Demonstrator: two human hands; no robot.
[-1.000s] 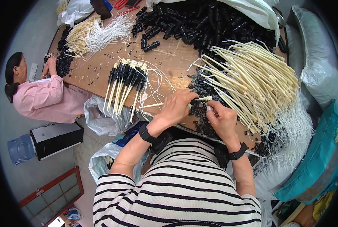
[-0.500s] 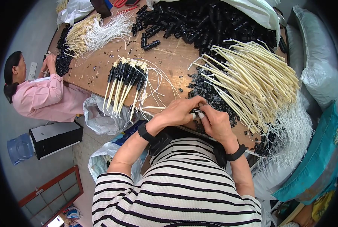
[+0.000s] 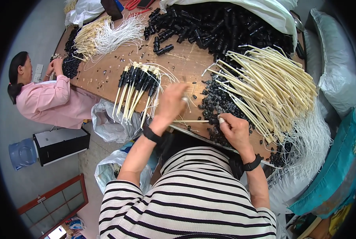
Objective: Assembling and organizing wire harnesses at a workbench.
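My right hand (image 3: 234, 130) is at the table's near edge, thumb and fingers pinched on the black fitting at one end of a thin cream tube (image 3: 192, 121). The tube points left, lying about level. My left hand (image 3: 172, 101), smeared by motion, is over the table between that tube and a bundle of cream tubes with black connectors (image 3: 137, 81); its fingers cannot be made out clearly. Small black plastic pieces (image 3: 217, 97) lie scattered beyond my right hand. A large heap of cream tubes (image 3: 269, 83) with white strings lies to the right.
Black connectors (image 3: 225, 28) are piled at the far side under a white sack. More tubes with white strings (image 3: 106, 36) lie far left, near a person in pink (image 3: 46, 95). Filled sacks (image 3: 337, 67) stand at the right; open bags (image 3: 114, 119) are below the table's left edge.
My hands have come apart. The left has moved up and left, away from the right, which now pinches the black end of the cream tube alone.
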